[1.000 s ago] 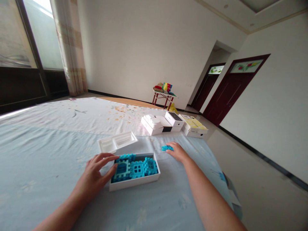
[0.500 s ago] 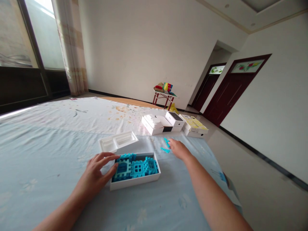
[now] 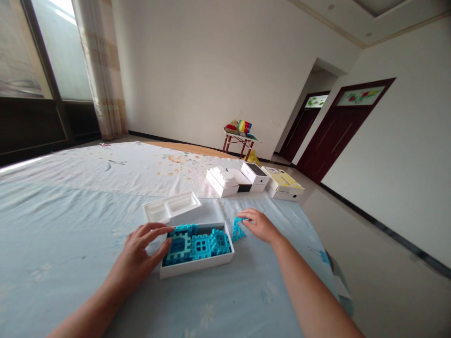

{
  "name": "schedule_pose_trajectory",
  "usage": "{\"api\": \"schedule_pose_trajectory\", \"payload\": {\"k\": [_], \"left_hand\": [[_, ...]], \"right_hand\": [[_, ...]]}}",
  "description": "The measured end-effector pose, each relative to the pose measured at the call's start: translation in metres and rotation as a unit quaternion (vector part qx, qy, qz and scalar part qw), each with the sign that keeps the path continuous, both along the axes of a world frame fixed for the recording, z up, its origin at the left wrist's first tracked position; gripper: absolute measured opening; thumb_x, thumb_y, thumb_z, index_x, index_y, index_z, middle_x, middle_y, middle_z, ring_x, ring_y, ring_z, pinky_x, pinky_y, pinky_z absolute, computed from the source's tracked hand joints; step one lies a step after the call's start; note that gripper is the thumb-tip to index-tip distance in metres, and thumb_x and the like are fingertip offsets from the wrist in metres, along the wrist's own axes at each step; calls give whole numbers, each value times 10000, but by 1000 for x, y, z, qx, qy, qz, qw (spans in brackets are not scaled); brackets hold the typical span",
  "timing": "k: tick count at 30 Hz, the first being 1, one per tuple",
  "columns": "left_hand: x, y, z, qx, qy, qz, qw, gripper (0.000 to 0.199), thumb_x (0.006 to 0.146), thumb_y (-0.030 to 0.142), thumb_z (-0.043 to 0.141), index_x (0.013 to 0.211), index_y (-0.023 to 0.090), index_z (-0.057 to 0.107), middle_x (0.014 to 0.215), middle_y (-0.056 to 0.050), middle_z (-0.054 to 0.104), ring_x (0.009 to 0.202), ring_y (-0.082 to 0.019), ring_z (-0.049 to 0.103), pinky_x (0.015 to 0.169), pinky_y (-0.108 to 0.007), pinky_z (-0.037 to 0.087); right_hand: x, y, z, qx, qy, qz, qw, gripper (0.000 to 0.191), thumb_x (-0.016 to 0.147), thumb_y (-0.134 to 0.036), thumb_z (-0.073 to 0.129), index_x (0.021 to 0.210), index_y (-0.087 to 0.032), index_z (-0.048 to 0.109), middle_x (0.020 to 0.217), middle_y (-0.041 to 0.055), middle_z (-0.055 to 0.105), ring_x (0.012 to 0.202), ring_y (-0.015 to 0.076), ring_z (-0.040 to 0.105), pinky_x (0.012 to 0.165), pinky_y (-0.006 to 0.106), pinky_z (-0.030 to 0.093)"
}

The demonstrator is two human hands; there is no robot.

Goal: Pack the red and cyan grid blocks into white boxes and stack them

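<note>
A shallow white box [image 3: 197, 269] stands on the blue floral cloth, holding several blue plastic building blocks [image 3: 201, 247] with notched edges and window openings. At the box's left end, my left hand [image 3: 145, 246] grips the rim, its index finger at the far corner and its thumb on the near side, close to the blocks. Just right of the box, my right hand [image 3: 260, 225] pinches a blue triangular block [image 3: 238, 230] between thumb and fingers. This triangle hangs beside the box's right wall, outside it.
Behind the box lies a white plastic tray [image 3: 172, 206] with two hollows. Farther back are an opened white box [image 3: 225, 182], a phone box [image 3: 254, 173] and a yellow-topped box [image 3: 283, 182]. Beyond the table, a small stand [image 3: 239, 135] carries colourful items.
My right hand has lifted the blue triangular block from the cloth and brought it left and nearer, beside the box. My left hand stays at the box's left end.
</note>
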State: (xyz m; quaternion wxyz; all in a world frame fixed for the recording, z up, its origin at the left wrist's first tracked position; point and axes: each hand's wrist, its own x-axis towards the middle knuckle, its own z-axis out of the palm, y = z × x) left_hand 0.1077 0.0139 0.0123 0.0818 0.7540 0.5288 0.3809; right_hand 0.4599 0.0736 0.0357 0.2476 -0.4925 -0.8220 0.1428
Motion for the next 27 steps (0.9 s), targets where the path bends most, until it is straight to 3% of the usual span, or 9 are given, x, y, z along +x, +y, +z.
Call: {"api": "schedule_pose_trajectory", "payload": {"k": [5, 10, 14, 22, 27], "left_hand": [[0, -1, 1, 3, 3, 2, 1000, 333, 766, 493, 509, 990, 277, 628, 1036, -37, 592, 999, -215, 548, 888, -371, 428], [2, -1, 4, 8, -1, 3, 1000, 338, 761, 505, 505, 971, 278, 641, 1023, -42, 603, 984, -215, 557, 868, -357, 444], [3, -2, 7, 6, -3, 4, 1000, 340, 762, 503, 506, 972, 273, 643, 1019, -50, 605, 978, -220, 558, 868, -369, 443], [1, -5, 7, -4, -4, 7, 1000, 357, 793, 471, 481, 1065, 273, 597, 1055, -36, 595, 1023, -210, 541, 901, -358, 426], [0, -4, 5, -18, -23, 3, 1000, 355, 802, 475, 464, 1065, 275, 592, 1066, -30, 595, 1038, -204, 534, 917, -347, 414]], "right_hand": [[-1, -10, 0, -76, 15, 86, 993, 424, 677, -217, 651, 1099, -204, 609, 1122, 77, 585, 1023, 206, 558, 904, 319, 422], [2, -10, -2, -71, -3, 87, 994, 547, 641, -234, 694, 1170, -208, 561, 1214, 94, 548, 1147, 242, 474, 991, 385, 339], [-1, -9, -7, -68, -29, 94, 993, 466, 701, -224, 653, 1159, -221, 567, 1241, 81, 539, 1174, 230, 447, 1009, 401, 311], [-13, -8, -15, 17, -42, 39, 998, 322, 868, -290, 443, 1160, -198, 545, 1141, 93, 591, 1076, 196, 515, 946, 353, 376], [-13, -6, -14, 77, -44, -52, 995, 296, 906, -290, 318, 1061, -163, 536, 947, 101, 628, 902, 201, 571, 797, 318, 429]]}}
